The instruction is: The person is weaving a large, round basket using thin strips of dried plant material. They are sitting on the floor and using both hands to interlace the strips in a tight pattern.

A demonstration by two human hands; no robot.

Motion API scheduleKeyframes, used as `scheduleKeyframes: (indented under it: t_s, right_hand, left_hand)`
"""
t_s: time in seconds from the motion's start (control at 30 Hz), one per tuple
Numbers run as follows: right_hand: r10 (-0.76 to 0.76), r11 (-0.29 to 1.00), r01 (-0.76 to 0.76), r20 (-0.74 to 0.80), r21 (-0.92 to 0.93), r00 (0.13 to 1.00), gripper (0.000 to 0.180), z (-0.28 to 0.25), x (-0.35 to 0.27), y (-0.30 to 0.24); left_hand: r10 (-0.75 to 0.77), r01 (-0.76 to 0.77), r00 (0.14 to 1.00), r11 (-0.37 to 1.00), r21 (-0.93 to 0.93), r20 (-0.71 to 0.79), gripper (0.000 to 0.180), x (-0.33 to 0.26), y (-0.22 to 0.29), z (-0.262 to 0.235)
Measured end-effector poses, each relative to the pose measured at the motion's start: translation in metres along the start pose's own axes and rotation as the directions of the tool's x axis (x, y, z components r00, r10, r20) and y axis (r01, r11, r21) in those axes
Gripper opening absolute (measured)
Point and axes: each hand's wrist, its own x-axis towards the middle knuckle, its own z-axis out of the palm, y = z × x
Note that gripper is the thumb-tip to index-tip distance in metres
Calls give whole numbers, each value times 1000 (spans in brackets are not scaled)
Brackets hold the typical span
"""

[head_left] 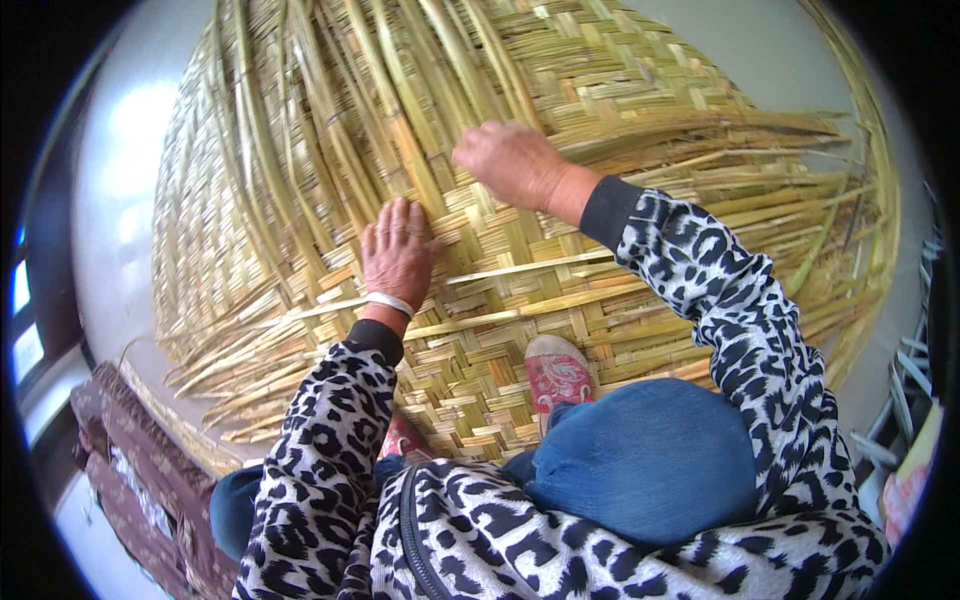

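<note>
A large woven mat [480,390] of flat yellow-green reed strips spreads under me. My left hand [398,255], with a white band at the wrist, lies flat on the weave, fingers stretched forward against the lower ends of the lengthwise strips. To its right and a little farther off, my right hand [512,165] is closed, fingers curled down, just above the weave near the ends of raised reed strips [460,70]. Whatever its fingers pinch is hidden beneath the hand. Loose crosswise reed strips [560,300] run below both hands, their ends sticking out at either side.
My red patterned shoe [560,375] rests on the mat, with my blue-clad knee [645,460] above it. A bundle of long reeds [880,200] curves along the right. Brown patterned cloth [150,470] lies at lower left. Grey floor [120,210] borders the mat.
</note>
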Motion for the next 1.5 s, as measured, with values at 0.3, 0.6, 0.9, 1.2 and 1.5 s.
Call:
scheduleKeyframes:
  t_s: [0.3,0.6,0.9,1.2,1.5]
  right_hand:
    - [-182,981,192,-177,39,967,33,51,-13,-19]
    - [-198,979,191,-118,-68,973,37,37,-9,-36]
    - [-122,992,109,230,71,966,39,-9,4,-52]
    - [-164,983,185,540,16,825,29,-61,82,-100]
    - [-268,951,309,546,17,794,20,-58,212,-181]
  left_hand:
    - [387,-439,588,890,-121,711,52,-32,-50,-90]
    - [-196,226,665,972,55,721,41,-118,-193,-146]
    - [-866,571,201,-277,-773,458,51,-158,-394,22]
    - [-839,406,-257,-544,-734,479,38,-151,-514,92]
    - [-870,-657,-70,-328,-679,488,23,-266,-594,41]
